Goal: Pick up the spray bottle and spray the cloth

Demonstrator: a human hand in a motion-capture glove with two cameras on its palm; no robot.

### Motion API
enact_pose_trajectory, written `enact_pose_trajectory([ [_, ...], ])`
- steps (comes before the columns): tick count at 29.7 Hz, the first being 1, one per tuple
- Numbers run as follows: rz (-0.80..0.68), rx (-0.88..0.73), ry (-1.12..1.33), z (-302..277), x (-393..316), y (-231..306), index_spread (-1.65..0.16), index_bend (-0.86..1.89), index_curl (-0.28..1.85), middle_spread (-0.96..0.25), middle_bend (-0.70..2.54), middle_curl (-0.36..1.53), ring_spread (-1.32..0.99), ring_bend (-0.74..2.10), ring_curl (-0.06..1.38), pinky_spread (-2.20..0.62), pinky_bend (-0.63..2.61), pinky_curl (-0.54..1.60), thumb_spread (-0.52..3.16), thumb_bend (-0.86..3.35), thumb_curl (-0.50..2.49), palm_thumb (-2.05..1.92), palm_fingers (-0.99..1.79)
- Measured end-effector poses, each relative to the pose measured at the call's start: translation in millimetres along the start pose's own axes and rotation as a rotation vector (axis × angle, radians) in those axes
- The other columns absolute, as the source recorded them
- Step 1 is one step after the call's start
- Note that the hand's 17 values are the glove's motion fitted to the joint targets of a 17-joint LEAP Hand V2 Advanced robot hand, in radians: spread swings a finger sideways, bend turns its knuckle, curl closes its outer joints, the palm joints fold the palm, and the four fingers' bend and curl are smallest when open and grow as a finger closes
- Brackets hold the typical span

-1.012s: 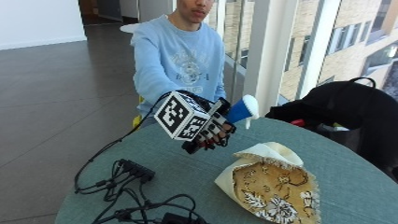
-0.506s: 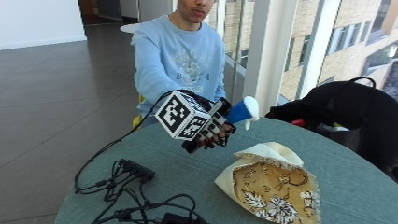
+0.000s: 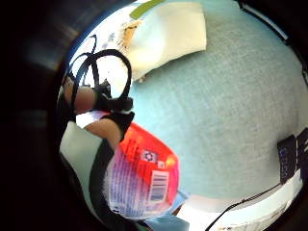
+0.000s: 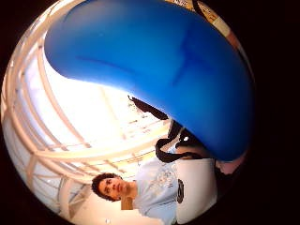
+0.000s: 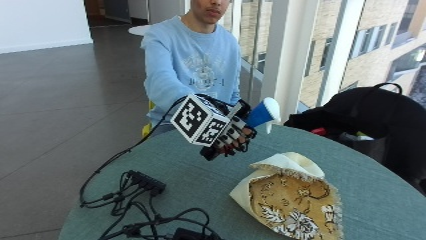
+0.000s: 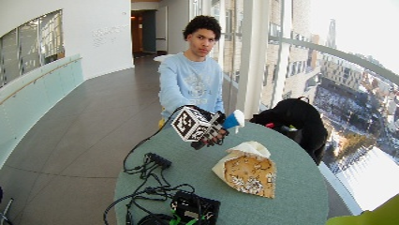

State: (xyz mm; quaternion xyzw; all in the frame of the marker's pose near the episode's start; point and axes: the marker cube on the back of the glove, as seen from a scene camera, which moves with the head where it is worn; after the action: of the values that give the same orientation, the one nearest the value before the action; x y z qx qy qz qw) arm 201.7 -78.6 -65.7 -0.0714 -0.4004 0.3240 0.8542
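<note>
Blue-and-white spray head of the bottle (image 5: 264,113) pokes out past the right hand (image 5: 229,135), held up in the air above the far side of the table (image 5: 193,185). Fingers curled round the bottle's body, so most of it hidden in the outside view; nozzle end turned toward the right of the scene. Seen from the little-finger side as a clear body with an orange-red label and a barcode (image 3: 144,178), close against the palm. Seen from the thumb side as a broad blue head (image 4: 154,61) filling most of the frame. Not touching the table.

Down and to the right, nearer the camera, lies the cloth (image 5: 289,197), loosely folded on the table: cream edge with a short fringe, mustard-brown face with a white flower pattern. Well apart from the bottle. Also visible past the palm as a pale fold (image 3: 168,36) on the teal tabletop.

Other hand not visible, so no telling what it does.

Near left on the table, a tangle of black cables (image 5: 143,207) with a small power strip. Far right, a black bag (image 5: 373,120) at the table's edge.
</note>
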Motion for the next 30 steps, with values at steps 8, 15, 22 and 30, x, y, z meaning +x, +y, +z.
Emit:
enact_pose_trajectory([
  [8,-0.312,0.071,-0.092,56.9,-61.5,17.3,-0.19,0.11,0.29,-0.07,0.41,0.47,-0.03,0.55,0.40,0.18,0.21,0.37,0.90,-0.03,0.58,0.84,1.11],
  [15,-0.518,0.046,-0.143,149.1,-112.5,19.5,-0.21,0.12,0.29,-0.08,0.40,0.47,-0.03,0.52,0.40,0.16,0.19,0.37,0.92,-0.03,0.57,0.84,1.07],
  [22,-0.605,0.027,-0.176,217.2,-130.5,0.2,-0.23,0.13,0.30,-0.09,0.38,0.46,-0.04,0.45,0.38,0.12,0.17,0.36,0.96,-0.02,0.56,0.83,1.02],
  [30,-0.596,0.055,-0.230,247.1,-126.9,-27.0,-0.25,0.13,0.31,-0.09,0.38,0.46,-0.06,0.42,0.37,0.08,0.15,0.33,1.00,-0.02,0.54,0.84,1.01],
])
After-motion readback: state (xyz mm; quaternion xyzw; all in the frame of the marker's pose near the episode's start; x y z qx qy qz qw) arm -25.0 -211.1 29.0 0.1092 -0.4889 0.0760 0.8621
